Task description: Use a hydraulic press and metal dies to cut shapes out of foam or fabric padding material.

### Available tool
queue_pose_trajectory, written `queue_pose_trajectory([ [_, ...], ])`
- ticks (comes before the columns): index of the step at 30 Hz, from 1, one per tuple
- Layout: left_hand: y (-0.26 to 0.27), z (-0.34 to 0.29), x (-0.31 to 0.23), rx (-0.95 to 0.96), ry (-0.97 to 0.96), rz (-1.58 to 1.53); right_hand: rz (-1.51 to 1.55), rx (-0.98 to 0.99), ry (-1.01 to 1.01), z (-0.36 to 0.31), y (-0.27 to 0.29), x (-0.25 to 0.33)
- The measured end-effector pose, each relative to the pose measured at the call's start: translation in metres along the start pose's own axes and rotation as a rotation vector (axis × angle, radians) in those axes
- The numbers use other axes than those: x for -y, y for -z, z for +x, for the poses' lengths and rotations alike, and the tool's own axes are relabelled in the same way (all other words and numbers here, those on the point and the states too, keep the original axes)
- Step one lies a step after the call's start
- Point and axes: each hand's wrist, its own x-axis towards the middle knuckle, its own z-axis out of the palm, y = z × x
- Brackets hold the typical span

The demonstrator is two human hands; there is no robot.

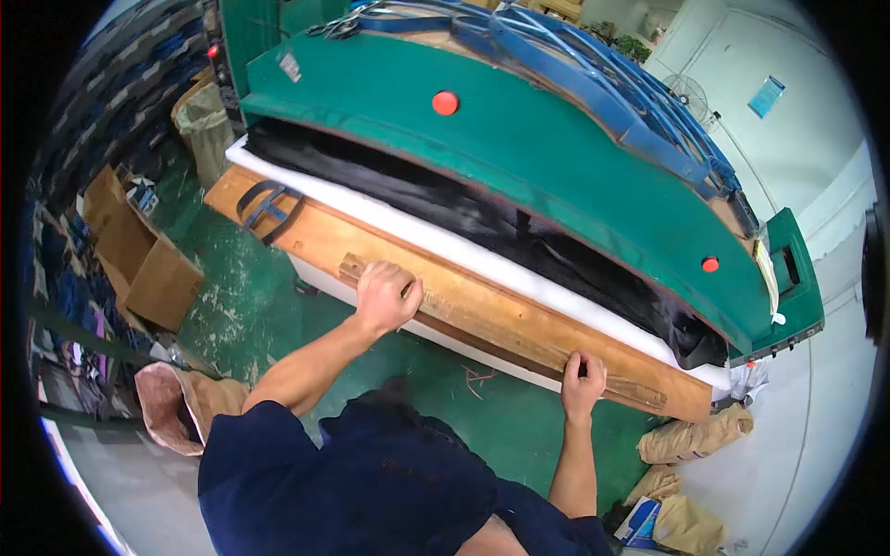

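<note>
Your two hands sit on the same long wooden board [482,320] — it lies directly under your fingers, at the near edge of the green press machine [519,148]. Its long axis runs from upper left to lower right, so your left hand [387,295] holds near the left end and your right hand [582,372] further toward the right end. The left fingers are curled together over a narrow wooden strip [445,301] on top of the board; the right fingers are closed on the near edge. The board is brown, worn, with scratched grain. Just beyond your fingers lie a white foam layer [445,239] and black material [464,208] under the green lid.
</note>
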Motion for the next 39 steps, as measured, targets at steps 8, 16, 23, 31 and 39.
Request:
queue_pose_trajectory([
  [8, 0.006, 0.003, 0.001, 0.089, -0.018, 0.024, 0.098, 0.093, -0.063, 0.010, 0.009, 0.004],
  [16, 0.011, 0.123, 0.015, -0.148, -0.131, -0.020, 0.346, -0.320, -0.156, 0.162, 0.060, -0.077],
  [23, -0.058, 0.256, 0.059, -0.268, -0.093, 0.163, 0.126, -0.458, 0.012, 0.284, 0.003, -0.158],
  [31, -0.090, 0.270, 0.071, -0.187, 0.080, 0.096, 0.231, -0.163, -0.176, 0.335, -0.025, -0.187],
  [39, -0.013, 0.166, 0.140, -0.063, 0.477, 0.452, 0.518, 0.147, -0.181, 0.253, -0.020, -0.156],
])
